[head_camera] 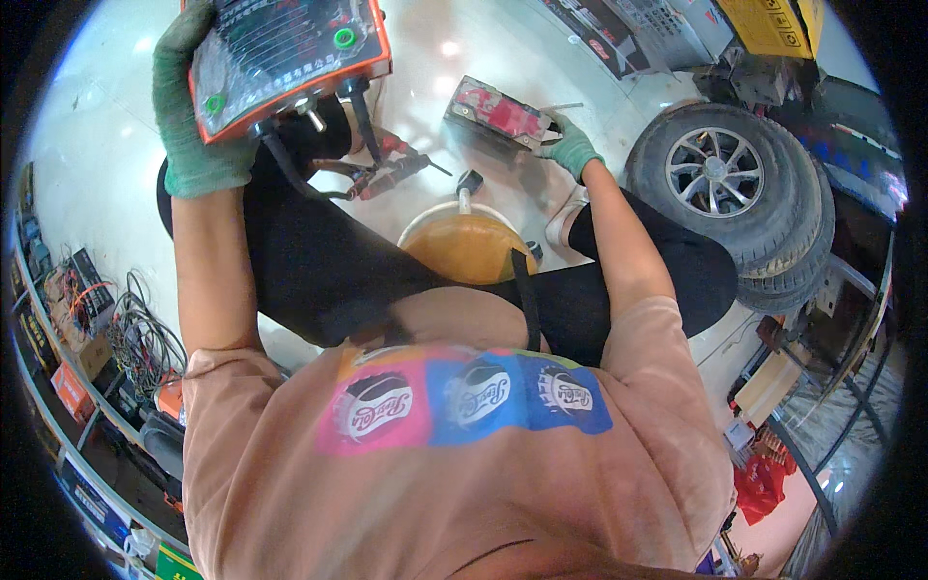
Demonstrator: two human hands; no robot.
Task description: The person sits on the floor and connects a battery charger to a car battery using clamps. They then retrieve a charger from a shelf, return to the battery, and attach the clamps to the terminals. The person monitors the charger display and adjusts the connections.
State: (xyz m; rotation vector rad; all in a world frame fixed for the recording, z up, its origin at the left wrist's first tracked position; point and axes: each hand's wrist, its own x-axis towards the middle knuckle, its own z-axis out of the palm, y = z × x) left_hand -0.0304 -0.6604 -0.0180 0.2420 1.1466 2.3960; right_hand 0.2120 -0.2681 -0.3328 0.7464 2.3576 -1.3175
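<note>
My left hand (206, 159), in a green knit glove, grips the side of an orange-edged electrical box (283, 69) with a dark, film-covered face bearing writing. A metal toggle switch (312, 116) and two thick black cables (281, 156) come out of its lower edge. The cables lead down toward red-and-black clamps (391, 174) by my left leg. My right hand (573, 148), gloved in the same green, holds the near end of a worn battery (500, 112) with a red label. Whether the battery rests on the floor or is slightly lifted, I cannot tell. A thin rod (569, 106) shows beyond my right fingers.
Stacked tyres (725, 181), the top one on a spoked rim, stand beside my right leg. A round wooden-topped stool (464, 246) with castors is between my legs. Boxes (652, 32) lie at the upper right. A shelf (94, 391) with tangled cables (141, 330) runs along the left.
</note>
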